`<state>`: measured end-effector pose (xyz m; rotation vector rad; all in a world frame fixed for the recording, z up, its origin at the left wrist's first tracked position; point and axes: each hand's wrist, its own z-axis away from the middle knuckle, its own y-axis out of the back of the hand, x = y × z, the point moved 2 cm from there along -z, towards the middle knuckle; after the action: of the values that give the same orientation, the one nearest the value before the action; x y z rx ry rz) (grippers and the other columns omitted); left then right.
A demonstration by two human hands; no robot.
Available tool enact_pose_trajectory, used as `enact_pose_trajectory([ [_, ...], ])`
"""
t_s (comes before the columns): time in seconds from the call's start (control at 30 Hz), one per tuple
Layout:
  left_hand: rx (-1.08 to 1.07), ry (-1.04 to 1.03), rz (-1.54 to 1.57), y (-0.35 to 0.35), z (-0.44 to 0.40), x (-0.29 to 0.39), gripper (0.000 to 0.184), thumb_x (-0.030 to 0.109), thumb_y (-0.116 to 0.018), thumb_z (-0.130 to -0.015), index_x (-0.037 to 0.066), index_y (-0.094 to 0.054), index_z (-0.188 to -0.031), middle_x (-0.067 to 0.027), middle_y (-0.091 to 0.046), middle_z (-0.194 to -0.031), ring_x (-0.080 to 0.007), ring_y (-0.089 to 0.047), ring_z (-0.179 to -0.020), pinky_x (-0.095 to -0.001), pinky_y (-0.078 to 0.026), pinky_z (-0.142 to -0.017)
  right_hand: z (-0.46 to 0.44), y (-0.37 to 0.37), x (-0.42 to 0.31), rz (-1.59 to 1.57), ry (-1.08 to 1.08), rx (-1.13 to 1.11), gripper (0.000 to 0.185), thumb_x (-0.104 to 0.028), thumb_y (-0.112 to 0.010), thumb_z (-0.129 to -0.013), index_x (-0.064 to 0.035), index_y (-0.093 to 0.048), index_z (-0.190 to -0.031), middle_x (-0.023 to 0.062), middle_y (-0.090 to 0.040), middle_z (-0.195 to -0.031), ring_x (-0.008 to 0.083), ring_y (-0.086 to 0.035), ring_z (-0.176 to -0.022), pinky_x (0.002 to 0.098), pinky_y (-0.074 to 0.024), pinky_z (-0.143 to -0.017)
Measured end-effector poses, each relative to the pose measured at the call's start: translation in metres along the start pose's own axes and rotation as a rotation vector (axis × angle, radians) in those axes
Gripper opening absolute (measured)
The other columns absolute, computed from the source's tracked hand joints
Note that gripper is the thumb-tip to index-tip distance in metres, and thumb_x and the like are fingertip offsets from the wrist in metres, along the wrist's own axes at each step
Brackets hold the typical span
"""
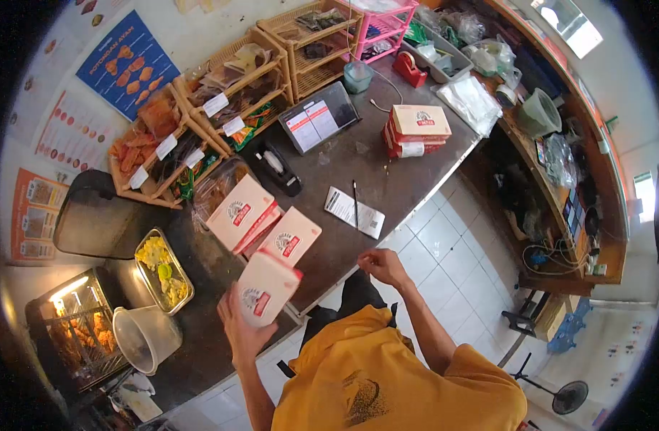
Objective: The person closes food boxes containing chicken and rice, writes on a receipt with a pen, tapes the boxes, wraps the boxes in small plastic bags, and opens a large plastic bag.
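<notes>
My left hand [245, 327] grips a white and red paper food box [269, 287] by its near side, at the counter's front. Just behind it, a second food box [288, 237] and a stack of similar boxes [242, 212] stand on the counter. My right hand [384, 267] hangs in the air past the counter's edge, its fingers curled in with nothing visible in them. Nearest to it on the counter lies a paper slip [344, 208] with a pen [356, 201] across it.
The dark counter [329, 266] also bears a tablet [319, 118], a tape dispenser [278, 167], more stacked boxes [419, 122], a food tray [179, 302] and a plastic tub [146, 337]. Behind stand wicker racks [286, 68]. A cluttered wooden shelf [602, 179] is at right.
</notes>
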<state>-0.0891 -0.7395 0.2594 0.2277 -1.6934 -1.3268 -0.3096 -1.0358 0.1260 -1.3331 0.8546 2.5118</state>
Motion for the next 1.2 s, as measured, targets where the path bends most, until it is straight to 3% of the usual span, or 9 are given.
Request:
enact_pose_trajectory([
  [0.2,-0.097,0.0,-0.141,-0.099,-0.098,0.043,0.114,0.019,-0.085,-0.051,0.01,-0.034,-0.152,-0.021,-0.039,-0.145,-0.0421,-0.033,-0.138,-0.0519,-0.031,-0.115,-0.111,0.034,-0.077,-0.157,0.242,-0.147,0.074,-0.047,-0.074,-0.088,-0.0032,-0.049,-0.143,0.0187,-0.059,-0.134,0.0255,-0.058,-0.123,0.0367,-0.0469,-0.103],
  [0.3,0.192,0.061,0.276,-0.101,-0.085,0.049,0.115,0.023,-0.089,-0.056,0.01,-0.031,-0.154,-0.0186,-0.034,-0.151,-0.0379,-0.026,-0.145,-0.0504,-0.027,-0.117,-0.157,-0.005,-0.064,-0.006,0.231,-0.311,0.101,-0.056,-0.076,-0.083,-0.001,-0.029,-0.154,0.0235,-0.047,-0.147,0.031,-0.048,-0.135,0.039,-0.0393,-0.112],
  [0.4,0.549,0.56,0.814,-0.146,-0.04,-0.03,0.084,0.045,-0.069,-0.087,0.01,-0.033,-0.154,-0.0146,-0.035,-0.154,-0.0324,-0.028,-0.146,-0.0502,-0.031,-0.115,-0.164,-0.037,-0.07,-0.14,0.123,-0.58,0.114,-0.062,-0.076,-0.079,0.0009,-0.019,-0.155,0.0246,-0.045,-0.148,0.0336,-0.045,-0.137,0.0391,-0.0344,-0.115],
  [0.63,0.619,0.693,1.466,-0.197,-0.027,-0.053,0.067,0.06,-0.037,-0.101,0.013,-0.04,-0.15,-0.0107,-0.05,-0.145,-0.0319,-0.046,-0.135,-0.0489,-0.028,-0.116,-0.163,-0.083,-0.073,-0.208,0.16,-0.795,0.106,-0.063,-0.068,-0.085,-0.0023,-0.017,-0.156,0.0264,-0.049,-0.143,0.0327,-0.053,-0.129,0.0397,-0.0427,-0.107],
  [0.73,0.753,0.885,1.635,-0.195,-0.015,-0.051,0.068,0.063,-0.034,-0.1,0.017,-0.042,-0.149,-0.0083,-0.051,-0.145,-0.0298,-0.044,-0.136,-0.0503,-0.029,-0.113,-0.212,-0.051,-0.063,-0.025,0.264,-0.859,0.078,-0.061,-0.063,-0.091,0.0007,-0.056,-0.137,0.0231,-0.067,-0.121,0.0277,-0.064,-0.113,0.0385,-0.0483,-0.1],
  [0.77,0.768,0.932,1.556,-0.196,-0.006,-0.051,0.068,0.064,-0.034,-0.1,0.018,-0.041,-0.149,-0.008,-0.051,-0.146,-0.0291,-0.043,-0.137,-0.051,-0.029,-0.113,-0.236,-0.03,-0.069,-0.026,0.288,-0.702,0.064,-0.059,-0.064,-0.091,0.001,-0.071,-0.114,0.0208,-0.073,-0.099,0.0204,-0.07,-0.095,0.0383,-0.0541,-0.085],
  [0.83,0.8,1.026,1.396,-0.2,0.019,-0.049,0.07,0.067,-0.034,-0.098,0.02,-0.041,-0.15,-0.0074,-0.05,-0.148,-0.0277,-0.041,-0.139,-0.0524,-0.029,-0.111,-0.293,0.011,-0.073,0.353,0.474,-0.073,0.041,-0.044,-0.07,-0.089,-0.0032,-0.072,-0.094,0.0174,-0.068,-0.066,0.032,-0.069,-0.06,0.0454,-0.0537,-0.057],
  [0.93,0.776,1.015,1.521,-0.216,0.056,-0.049,0.071,0.068,-0.035,-0.097,0.021,-0.04,-0.151,-0.008,-0.048,-0.15,-0.0257,-0.038,-0.141,-0.0546,-0.029,-0.11,-0.368,0.038,-0.058,0.635,0.544,0.125,0.059,-0.033,-0.071,-0.088,-0.008,-0.046,-0.135,0.0204,-0.069,-0.091,0.0409,-0.069,-0.086,0.0506,-0.0547,-0.073],
  [1.2,0.858,1.111,1.427,-0.229,0.104,-0.024,0.072,0.068,-0.042,-0.095,0.021,-0.041,-0.149,-0.0089,-0.051,-0.147,-0.0256,-0.044,-0.136,-0.0551,-0.032,-0.11,-0.399,0.068,-0.117,0.742,0.442,-0.012,0.093,-0.027,-0.071,-0.086,-0.0212,-0.013,-0.159,0.0227,-0.067,-0.098,0.0446,-0.067,-0.087,0.0537,-0.0536,-0.076],
])
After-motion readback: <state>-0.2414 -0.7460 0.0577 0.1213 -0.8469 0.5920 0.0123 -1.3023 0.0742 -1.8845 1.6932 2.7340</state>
